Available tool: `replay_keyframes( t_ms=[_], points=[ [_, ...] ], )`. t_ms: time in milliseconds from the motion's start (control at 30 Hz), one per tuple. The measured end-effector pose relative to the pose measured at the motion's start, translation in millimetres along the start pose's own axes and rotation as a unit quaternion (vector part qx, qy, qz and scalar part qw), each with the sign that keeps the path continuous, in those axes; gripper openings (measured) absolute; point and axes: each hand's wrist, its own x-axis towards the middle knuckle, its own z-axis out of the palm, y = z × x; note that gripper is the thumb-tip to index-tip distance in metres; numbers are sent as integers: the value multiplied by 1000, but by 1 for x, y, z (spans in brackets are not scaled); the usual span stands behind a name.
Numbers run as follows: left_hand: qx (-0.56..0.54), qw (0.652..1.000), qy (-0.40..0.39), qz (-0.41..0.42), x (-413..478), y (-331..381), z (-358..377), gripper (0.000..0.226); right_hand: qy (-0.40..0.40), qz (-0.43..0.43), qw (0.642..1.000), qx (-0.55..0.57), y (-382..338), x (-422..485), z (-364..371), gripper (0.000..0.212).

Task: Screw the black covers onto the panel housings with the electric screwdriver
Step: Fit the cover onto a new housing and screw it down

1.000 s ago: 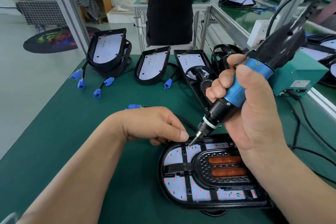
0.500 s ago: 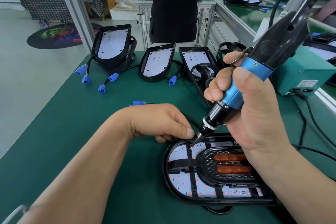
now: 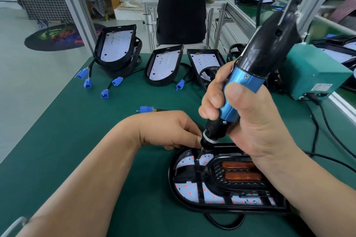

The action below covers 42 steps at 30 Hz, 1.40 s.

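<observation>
Head view, left to right across the green worktop (image 3: 86, 140).

Item one: stacked housings (image 3: 117, 48), far left, LED boards bare, blue connectors (image 3: 87, 82) trailing on cables.

Item two: a third housing (image 3: 163, 65) and a fourth housing (image 3: 206, 61) along the back row, neither with its cover screwed on.

Item three: my left hand (image 3: 169, 131), fingers curled at the rounded end of the near panel housing (image 3: 172, 184). The tips sit behind the driver's chuck, so I cannot tell whether this grip pinches anything.

Item four: the black cover (image 3: 198, 177), seated in that housing, ribs crossing the white board.

Item five: the electric screwdriver (image 3: 244, 81), tilted, bit tip (image 3: 198, 158) down on a fixing point at the cover's far left rib.

Item six: my right hand (image 3: 256, 125), grip wrapped tight round the blue barrel.

Item seven: teal power box (image 3: 316, 75), far right.

Step in hand, as I judge it: driving one screw of this cover. The next move calls for lifting the bit straight off, then seating it square on another fixing point, with the housing braced against twisting.
</observation>
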Motion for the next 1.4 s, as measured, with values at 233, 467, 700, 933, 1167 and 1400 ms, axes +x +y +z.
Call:
replay_keyframes(
  t_ms=[233, 467, 700, 933, 1167, 1400],
  points=[
    [70, 997, 27, -11, 2, 1, 2, 36, -96, 9, 995, 25, 3, 3, 5, 40],
    [118, 993, 13, 13, 3, 8, 5, 25, -56, -26, 996, 66, 7, 2, -2, 44],
    [118, 993, 12, 17, 5, 5, 3, 24, -81, -35, 992, 94, 2, 3, -6, 40],
    [97, 989, 109, 34, 14, -1, 4, 19, 26, -121, 987, 98, -33, 9, -25, 42],
    [-66, 976, 206, 22, 14, -6, -5, 21, 210, -157, 953, 150, -44, 5, -54, 15],
    [-525, 824, 207, 47, 22, 0, -6, 31, 240, -175, 938, 180, -41, 4, -56, 12]
  ],
)
